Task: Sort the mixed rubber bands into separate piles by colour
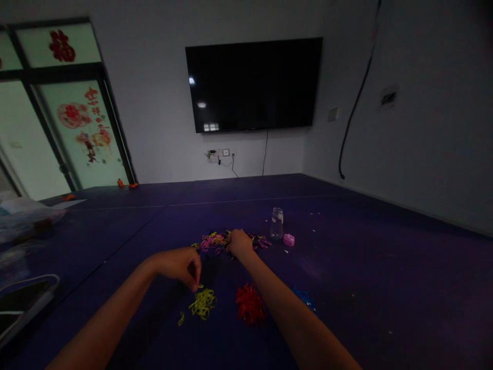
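Far left on the dark purple table [385, 288] you've got a crumpled clear plastic bag [26, 213], and below it a flat dark tray with a pale rim [23, 303] at the frame edge. Your left hand [179, 264] hangs just above the small heap of yellow rubber bands [203, 303], fingertips [194, 284] pressed together and pointing down, pinching what looks like one yellow band; it's too dim to be sure. A single stray yellow band [181, 318] lies just left of the heap. Right of the yellow heap, near it but apart, sits the heap of red rubber bands [249, 304], partly behind your right forearm. Your right hand [239, 242] reaches farther out, resting on the mixed pile of pink, yellow and dark rubber bands [215, 240], fingers curled down into it; you can't tell whether they hold any. A few blue rubber bands [306, 298] show just right of your right forearm. Past the mixed pile stands a small clear plastic bottle [276, 224], upright, with a pink cap [288, 239] lying just beside it on the table. A black wall-mounted TV screen [254, 85] hangs behind.
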